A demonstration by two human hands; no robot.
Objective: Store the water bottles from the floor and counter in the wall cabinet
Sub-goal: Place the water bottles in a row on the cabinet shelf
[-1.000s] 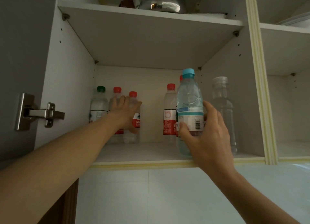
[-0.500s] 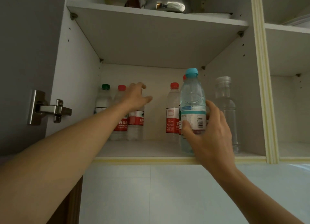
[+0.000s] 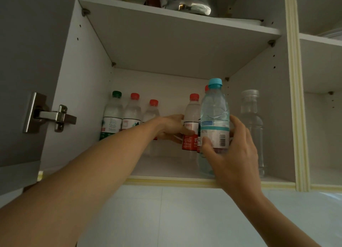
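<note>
The open wall cabinet's lower shelf [image 3: 166, 168] holds several water bottles. My right hand [image 3: 233, 154] grips a blue-capped bottle [image 3: 214, 110] standing at the shelf's front edge. My left hand [image 3: 170, 128] reaches deep inside and grips a red-capped bottle with a red label [image 3: 192, 113] just behind and left of the blue-capped one. Another red cap peeks out behind the blue cap. At the back left stand a green-capped bottle [image 3: 112, 115] and two red-capped bottles [image 3: 132, 113]. A clear bottle with a clear cap [image 3: 251, 121] stands at the right wall.
The upper shelf [image 3: 175, 36] carries a shiny metal pot [image 3: 192, 2] and small items. The cabinet door with its metal hinge [image 3: 48, 115] is swung open on the left. A neighbouring cabinet bay [image 3: 322, 132] lies to the right. White wall tiles [image 3: 185, 219] are below.
My left hand left the red-capped bottles at the back left, swept right and took hold of the red-capped bottle beside the blue-capped one. My right hand kept its hold on the blue-capped bottle.
</note>
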